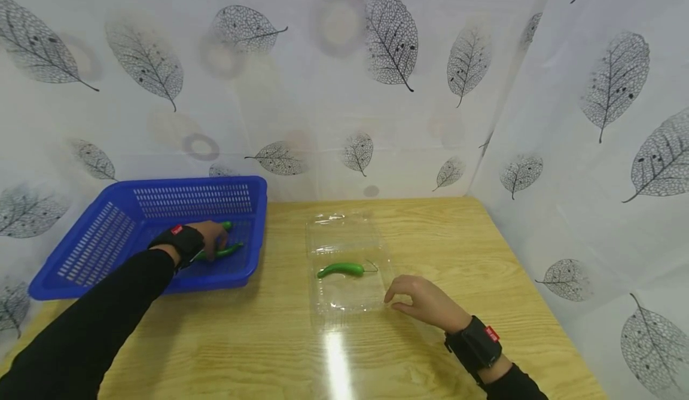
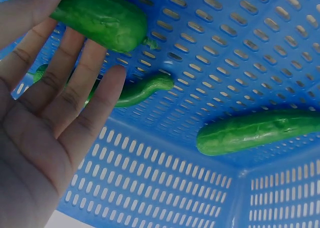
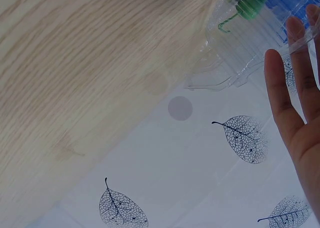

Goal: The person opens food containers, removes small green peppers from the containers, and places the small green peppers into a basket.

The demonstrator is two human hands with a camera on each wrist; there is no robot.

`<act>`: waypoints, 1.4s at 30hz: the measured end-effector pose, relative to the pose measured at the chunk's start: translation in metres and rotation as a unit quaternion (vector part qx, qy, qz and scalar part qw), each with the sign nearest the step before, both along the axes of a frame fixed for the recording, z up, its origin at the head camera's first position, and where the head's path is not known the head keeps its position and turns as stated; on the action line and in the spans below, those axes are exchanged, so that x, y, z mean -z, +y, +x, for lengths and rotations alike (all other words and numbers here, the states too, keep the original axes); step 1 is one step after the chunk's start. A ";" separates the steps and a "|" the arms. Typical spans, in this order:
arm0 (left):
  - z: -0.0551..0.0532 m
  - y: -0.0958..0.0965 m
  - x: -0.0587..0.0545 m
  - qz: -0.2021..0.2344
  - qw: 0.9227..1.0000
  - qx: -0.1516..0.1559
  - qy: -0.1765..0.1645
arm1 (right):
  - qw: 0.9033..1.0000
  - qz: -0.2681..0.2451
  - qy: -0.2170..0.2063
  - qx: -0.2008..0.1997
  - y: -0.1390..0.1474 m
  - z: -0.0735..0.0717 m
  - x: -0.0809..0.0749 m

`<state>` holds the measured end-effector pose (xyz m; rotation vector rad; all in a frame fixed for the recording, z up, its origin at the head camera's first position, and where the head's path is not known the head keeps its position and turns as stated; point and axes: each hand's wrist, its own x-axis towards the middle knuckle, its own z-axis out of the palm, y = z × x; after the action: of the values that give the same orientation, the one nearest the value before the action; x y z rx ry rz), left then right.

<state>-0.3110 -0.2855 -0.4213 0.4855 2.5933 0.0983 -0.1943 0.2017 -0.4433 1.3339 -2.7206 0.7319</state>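
Observation:
My left hand [image 1: 212, 236] reaches down into a blue plastic basket [image 1: 257, 220]. In the left wrist view its thumb crosses a plump green pepper [image 2: 107, 20], which covers the fingertips behind it, so the pepper lies pinched between them. A slimmer green pepper [image 2: 145, 89] passes behind the fingers, and a third green one [image 2: 255, 130] lies apart near the basket corner. On the table, a clear plastic clamshell box [image 1: 344, 297] lies unfolded with one green chili pepper [image 1: 341, 269] inside. My right hand [image 1: 422, 301] is at the box's right edge, fingers loosely extended.
The wooden table [image 1: 258, 340] has the basket at its left and the clear box near the middle. Behind and to the right hangs a white sheet [image 1: 317, 107] printed with leaves. Slotted walls rise around the left hand.

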 end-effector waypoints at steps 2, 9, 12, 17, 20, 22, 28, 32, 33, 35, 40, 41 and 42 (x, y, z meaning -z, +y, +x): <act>0.000 -0.001 -0.001 -0.003 1.000 -0.003 -0.003 | 1.000 -0.001 0.001 0.000 -0.001 0.000 0.000; -0.002 -0.006 0.001 0.001 1.000 -0.012 0.008 | 1.000 -0.002 -0.005 0.003 -0.002 -0.001 0.000; 0.000 -0.005 0.002 0.004 1.000 -0.022 0.002 | 1.000 0.003 -0.009 0.004 -0.001 0.000 0.000; 0.007 0.001 -0.003 0.004 0.999 -0.036 -0.015 | 1.000 0.003 -0.010 0.002 0.000 0.001 0.000; 0.006 0.002 -0.005 0.003 1.000 -0.030 -0.008 | 1.000 0.003 -0.010 0.003 0.001 0.001 0.000; 0.004 -0.001 -0.006 0.001 1.000 -0.023 -0.004 | 1.000 0.002 -0.010 0.003 0.000 0.001 0.000; 0.006 -0.005 -0.019 0.023 1.000 -0.005 0.017 | 1.000 -0.008 -0.009 -0.003 0.001 0.000 0.001; 0.012 -0.004 -0.028 0.045 0.999 0.001 0.018 | 1.000 -0.010 -0.006 -0.007 0.001 -0.001 0.001; 0.013 -0.005 -0.029 0.048 0.999 0.001 0.017 | 1.000 -0.009 -0.007 -0.007 0.001 -0.001 0.001; 0.015 -0.005 -0.031 0.051 0.998 0.007 0.019 | 1.000 -0.009 -0.009 -0.007 0.001 -0.001 0.001; 0.018 -0.002 -0.040 0.060 0.998 0.007 0.024 | 1.000 -0.008 -0.006 -0.009 0.000 -0.001 0.001; 0.018 -0.001 -0.042 0.062 0.998 0.005 0.027 | 1.000 -0.008 -0.006 -0.008 0.001 -0.001 0.001; 0.018 0.000 -0.044 0.064 0.998 0.003 0.028 | 1.000 -0.008 -0.004 -0.007 0.001 -0.001 0.001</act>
<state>-0.2927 -0.2859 -0.3772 0.5489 2.6517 0.2546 -0.1954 0.2023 -0.4439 1.3514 -2.7096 0.7599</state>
